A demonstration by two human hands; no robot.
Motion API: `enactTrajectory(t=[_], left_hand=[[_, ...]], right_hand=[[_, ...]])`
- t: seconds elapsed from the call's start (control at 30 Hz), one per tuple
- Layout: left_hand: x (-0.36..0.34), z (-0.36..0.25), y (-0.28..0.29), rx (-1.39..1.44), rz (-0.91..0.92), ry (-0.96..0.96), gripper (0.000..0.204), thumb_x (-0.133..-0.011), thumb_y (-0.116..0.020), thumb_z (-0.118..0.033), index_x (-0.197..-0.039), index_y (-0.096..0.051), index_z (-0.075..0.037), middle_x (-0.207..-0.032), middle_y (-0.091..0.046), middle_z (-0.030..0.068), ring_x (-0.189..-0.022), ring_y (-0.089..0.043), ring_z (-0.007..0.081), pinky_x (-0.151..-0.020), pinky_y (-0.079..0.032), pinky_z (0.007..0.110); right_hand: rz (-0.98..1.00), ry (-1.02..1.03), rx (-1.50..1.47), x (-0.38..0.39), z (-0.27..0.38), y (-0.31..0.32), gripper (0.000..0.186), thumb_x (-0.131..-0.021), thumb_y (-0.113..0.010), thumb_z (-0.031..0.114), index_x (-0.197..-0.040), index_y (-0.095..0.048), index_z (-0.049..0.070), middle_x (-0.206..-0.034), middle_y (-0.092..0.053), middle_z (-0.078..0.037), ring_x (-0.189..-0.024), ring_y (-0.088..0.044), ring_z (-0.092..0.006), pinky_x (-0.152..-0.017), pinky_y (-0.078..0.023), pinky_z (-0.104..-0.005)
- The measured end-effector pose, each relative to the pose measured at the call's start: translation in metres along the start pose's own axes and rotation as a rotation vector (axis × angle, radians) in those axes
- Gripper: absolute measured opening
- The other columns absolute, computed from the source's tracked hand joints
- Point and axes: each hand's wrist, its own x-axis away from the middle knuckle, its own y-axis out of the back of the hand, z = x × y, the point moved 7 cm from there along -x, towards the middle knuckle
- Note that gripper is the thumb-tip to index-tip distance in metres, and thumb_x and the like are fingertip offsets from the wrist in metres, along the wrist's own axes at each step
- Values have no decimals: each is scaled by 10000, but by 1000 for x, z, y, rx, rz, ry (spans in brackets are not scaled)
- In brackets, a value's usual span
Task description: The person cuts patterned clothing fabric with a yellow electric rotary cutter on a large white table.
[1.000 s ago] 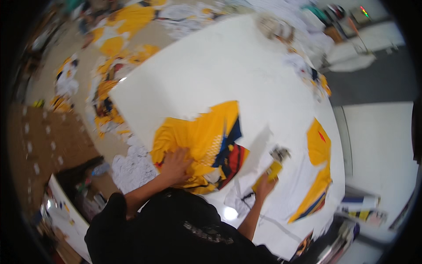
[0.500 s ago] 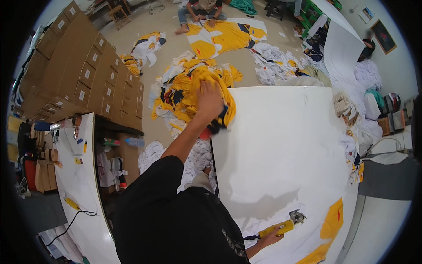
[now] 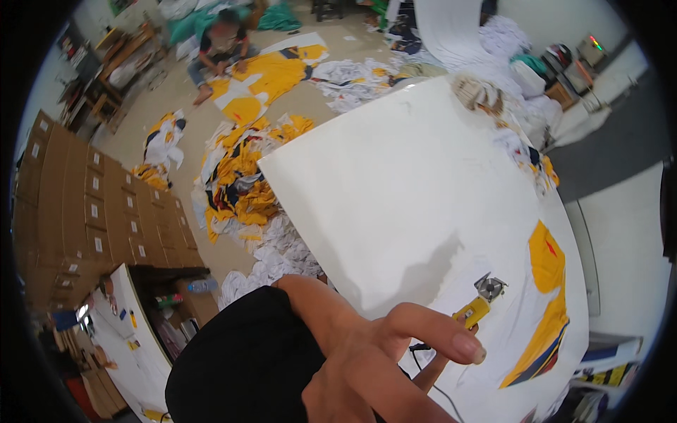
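My left hand is held up close in front of me, its fingers stretched apart and nothing in them. Behind it, my right hand, mostly hidden, grips a yellow electric rotary fabric cutter with a round metal blade head. The cutter rests at the white table's near part, its black cord trailing down. To the right of the cutter lies a cut fabric panel, yellow and white with a dark stripe at its lower end.
On the floor past the table's left edge lies a heap of yellow, navy and white fabric. Stacked cardboard boxes stand at left above a side table. A person sits on the floor by spread yellow fabric.
My left hand has let go of the bundled yellow fabric, which is now on the floor heap, and has come back near me. My view has turned right; the cutter stays in my right hand.
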Motion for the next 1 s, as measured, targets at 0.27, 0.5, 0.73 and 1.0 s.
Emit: enactTrajectory(t=[0.27,0.5,0.73,1.0], left_hand=[[29,-38,-157,673,128,682,381,-1148,-429,-368,-1238,-770,-224,-1352,-734,-98,-1455,-510,190,-1234,-295,518],[283,76,-261,5,691,1014,475,-1015,-677,-240,-1417,-598,1,-1333,-684,183,-1202,-677,303,-1036,-514,384],[579,42,-255,-804,1612,1250,696,-917,-775,-423,-1515,-554,-145,-1644,-359,254,-1489,-359,493,-1146,-366,680],[602,6,-327,-138,2125,1310,565,-1014,-600,-562,-1191,-753,-48,-1167,-749,217,-1152,-684,417,-1072,-494,517]], right_hand=[[-144,-44,-95,23,-75,136,494,-971,-734,176,-1353,-508,-41,-1139,-634,-132,-973,-636,-209,-847,-545,-366],[-431,-59,86,63,-96,307,534,-954,-751,201,-1354,-507,-56,-1143,-681,-188,-1012,-674,-226,-893,-553,-359],[-658,-294,14,52,-172,486,562,-944,-754,242,-1353,-506,-53,-1184,-662,-178,-1036,-663,-253,-922,-546,-400],[-888,-340,-294,37,-258,560,501,-951,-754,240,-1294,-525,-44,-1127,-646,-155,-985,-656,-246,-876,-556,-385]])
